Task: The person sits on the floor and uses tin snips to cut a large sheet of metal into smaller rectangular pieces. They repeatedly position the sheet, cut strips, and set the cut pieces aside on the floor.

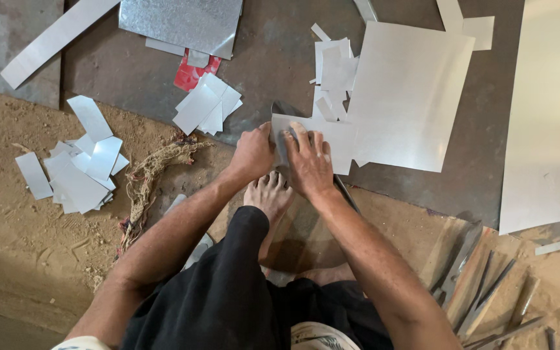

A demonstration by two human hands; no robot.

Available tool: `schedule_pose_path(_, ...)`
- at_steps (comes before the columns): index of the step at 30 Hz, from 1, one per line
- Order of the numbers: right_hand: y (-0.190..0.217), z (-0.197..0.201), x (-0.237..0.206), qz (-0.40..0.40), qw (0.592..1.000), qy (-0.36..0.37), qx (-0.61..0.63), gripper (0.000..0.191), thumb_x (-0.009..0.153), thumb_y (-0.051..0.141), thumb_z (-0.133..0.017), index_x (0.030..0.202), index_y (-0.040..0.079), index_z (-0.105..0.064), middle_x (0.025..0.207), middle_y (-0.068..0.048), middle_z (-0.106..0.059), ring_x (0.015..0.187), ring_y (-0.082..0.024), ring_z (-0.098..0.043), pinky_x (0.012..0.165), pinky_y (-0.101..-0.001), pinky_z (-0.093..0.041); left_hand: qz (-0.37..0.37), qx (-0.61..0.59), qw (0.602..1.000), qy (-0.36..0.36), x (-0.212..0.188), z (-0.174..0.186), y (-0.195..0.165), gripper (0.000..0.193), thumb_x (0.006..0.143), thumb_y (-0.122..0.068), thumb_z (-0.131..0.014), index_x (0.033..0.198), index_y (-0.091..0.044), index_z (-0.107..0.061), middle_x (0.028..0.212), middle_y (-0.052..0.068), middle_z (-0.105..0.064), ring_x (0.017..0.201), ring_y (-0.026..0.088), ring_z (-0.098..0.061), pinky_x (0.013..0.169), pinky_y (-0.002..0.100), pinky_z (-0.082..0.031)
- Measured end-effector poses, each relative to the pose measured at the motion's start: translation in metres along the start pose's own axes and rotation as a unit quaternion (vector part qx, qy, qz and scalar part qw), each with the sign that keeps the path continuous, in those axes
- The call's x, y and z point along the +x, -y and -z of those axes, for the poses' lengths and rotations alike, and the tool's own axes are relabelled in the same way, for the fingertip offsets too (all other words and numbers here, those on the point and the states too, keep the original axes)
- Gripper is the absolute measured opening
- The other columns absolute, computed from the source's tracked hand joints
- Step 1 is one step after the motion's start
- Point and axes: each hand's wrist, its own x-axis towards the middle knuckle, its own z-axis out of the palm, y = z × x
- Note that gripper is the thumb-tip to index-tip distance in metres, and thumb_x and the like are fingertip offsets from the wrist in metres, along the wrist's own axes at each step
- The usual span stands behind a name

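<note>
At the far left of the frame a pile of cut strips (78, 170) lies on the sandy floor (8, 246), with a frayed rope (153, 172) just right of it. Higher, left of centre, a smaller stack (207, 104) rests on a dark plate (273, 58) near a red scrap (192, 72).

At centre the left hand (252, 154) curls over the left edge of a small sheet (328, 139), fingers closed on it. The right hand (309, 165) lies flat on the sheet, fingers spread and pressing down. A dark blade (283, 109) shows just above the hands, and a bare foot (268, 194) sits just below them.

The sheet looks thin, light and stiff, likely springy, with a smooth face that could slide and cut edges that are probably sharp; flat palm pressure and a grip on the faces near an edge suit it better than fingers along the rim.

Right of centre lies a large sheet (409, 97), another (549, 110) at the right edge, and tools (481, 285) at lower right
</note>
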Motion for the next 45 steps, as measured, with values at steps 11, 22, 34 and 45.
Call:
schedule_pose_path(11, 0.0, -0.011, -0.001, -0.016, 0.999, -0.015, 0.027, 0.073, 0.068, 0.029, -0.091, 0.128, 0.006, -0.057, 0.144, -0.017, -0.041, 0.121, -0.041, -0.046, 0.095, -0.0565, -0.048, 0.011, 0.014, 1.0, 0.017, 0.003, -0.002, -0.002, 0.067, 0.081, -0.002, -0.066, 0.143, 0.007, -0.045, 0.094, 0.032, -0.071, 0.09, 0.047, -0.072, 0.081, 0.054, -0.059)
schedule_pose_path(22, -0.029, 0.028, -0.112, -0.259, 0.958, 0.113, 0.038, 0.07, 0.074, 0.025, -0.088, 0.127, 0.002, -0.049, 0.119, -0.022, -0.055, 0.109, -0.04, -0.056, 0.086, -0.0547, -0.053, 0.177, -0.398, 0.9, -0.031, -0.022, 0.074, 0.026, 0.06, 0.091, 0.006, -0.059, 0.149, -0.005, -0.045, 0.099, 0.013, -0.076, 0.077, 0.018, -0.074, 0.058, 0.029, -0.063)
schedule_pose_path(34, -0.083, 0.213, -0.171, -0.042, 0.986, 0.128, -0.102, 0.023, 0.073, 0.007, -0.071, 0.096, 0.005, -0.073, 0.1, -0.022, -0.069, 0.091, -0.038, -0.069, 0.08, -0.0499, -0.055, 0.079, -0.379, 0.919, -0.072, -0.073, 0.16, -0.034, 0.059, 0.092, 0.006, -0.061, 0.148, -0.005, -0.044, 0.105, 0.011, -0.071, 0.081, 0.02, -0.075, 0.064, 0.032, -0.067)
schedule_pose_path(45, -0.122, 0.102, -0.146, -0.298, 0.825, 0.154, 0.455, 0.017, 0.085, 0.001, -0.065, 0.1, 0.005, -0.061, 0.08, -0.008, -0.069, 0.06, -0.015, -0.064, 0.048, -0.0298, -0.051, 0.003, -0.342, 0.933, -0.114, 0.072, 0.112, -0.078, 0.05, 0.091, 0.013, -0.063, 0.138, -0.001, -0.053, 0.086, 0.012, -0.069, 0.063, 0.021, -0.066, 0.047, 0.036, -0.054)
